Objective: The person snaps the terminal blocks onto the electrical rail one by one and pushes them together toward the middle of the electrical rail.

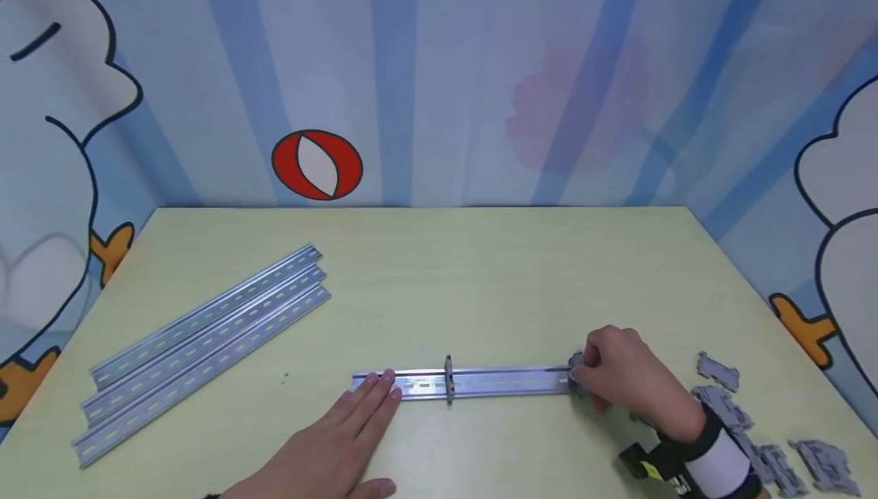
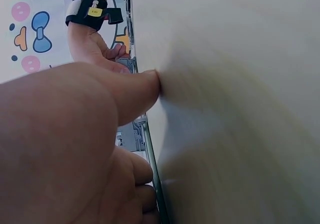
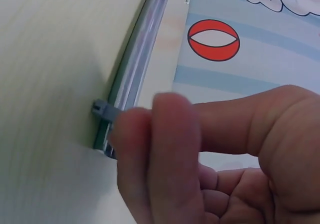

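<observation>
A slotted metal DIN rail [image 1: 511, 382] lies across the front middle of the table. My left hand [image 1: 336, 430] rests on its left end with the fingers straight. One grey end clip [image 1: 449, 379] stands crosswise on the rail, right of the left fingertips. At the rail's right end my right hand [image 1: 627, 373] pinches another grey plastic clip [image 3: 104, 110] between thumb and fingers. In the right wrist view this clip juts past the rail's edge, and the fingers cover most of it. Whether it is snapped on, I cannot tell.
Several loose grey plastic clips [image 1: 722, 407] lie at the right, partly behind the right wrist. Three more slotted rails [image 1: 206, 324] lie side by side, slanted, at the left. A printed backdrop [image 1: 439, 80] borders the table's back and sides.
</observation>
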Motion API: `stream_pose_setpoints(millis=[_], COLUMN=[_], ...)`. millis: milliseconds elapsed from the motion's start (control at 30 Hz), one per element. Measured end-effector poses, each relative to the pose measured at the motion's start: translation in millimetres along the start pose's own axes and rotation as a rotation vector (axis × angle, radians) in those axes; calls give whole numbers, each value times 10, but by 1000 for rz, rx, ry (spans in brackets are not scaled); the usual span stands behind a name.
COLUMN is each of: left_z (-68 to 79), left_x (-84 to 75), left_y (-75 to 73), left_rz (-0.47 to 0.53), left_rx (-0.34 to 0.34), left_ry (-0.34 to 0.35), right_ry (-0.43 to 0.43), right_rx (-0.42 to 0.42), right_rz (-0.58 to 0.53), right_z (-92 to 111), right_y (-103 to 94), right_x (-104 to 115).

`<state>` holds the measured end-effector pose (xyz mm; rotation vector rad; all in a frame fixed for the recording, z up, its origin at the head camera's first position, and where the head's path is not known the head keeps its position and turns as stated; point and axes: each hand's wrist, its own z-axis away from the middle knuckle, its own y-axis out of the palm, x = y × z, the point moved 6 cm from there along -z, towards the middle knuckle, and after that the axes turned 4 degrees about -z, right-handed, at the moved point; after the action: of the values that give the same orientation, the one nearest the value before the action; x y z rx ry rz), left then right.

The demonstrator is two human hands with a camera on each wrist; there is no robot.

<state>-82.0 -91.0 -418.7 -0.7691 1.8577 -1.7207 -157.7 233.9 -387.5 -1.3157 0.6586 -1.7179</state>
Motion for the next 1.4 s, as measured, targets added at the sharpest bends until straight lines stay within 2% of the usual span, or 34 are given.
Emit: stream_pose_setpoints(millis=[200,467,667,800,900,1000,1233,1400], left_z=[-49,-55,-51,-41,-29,-13,17,15], left_x=[-15,12,43,45,36,31,25,22], left_y=[-35,-46,-50,-34,-8,34,76,51], left_rz=[-37,-68,-40,-50,-79,-85,-41,-41], left_rx=[-38,-55,-29,-51,-95,-108,-23,-20], left_ry=[21,18,7,21,33,26,-2,-3], right_ry=[-29,-70,-93,-87,-131,-194,-233,-232], right_rx=[-31,-53,-91,-36,21,69,119,110], right_rz=[15,-41,-42,-48,-57,-67,-153,-217], right_z=[39,-21,-38,-62,-85,-104,-176,-195], right_y=[-63,23,82,125,132,129,199,296], right_x=[31,212,366,411,451,486,502,560])
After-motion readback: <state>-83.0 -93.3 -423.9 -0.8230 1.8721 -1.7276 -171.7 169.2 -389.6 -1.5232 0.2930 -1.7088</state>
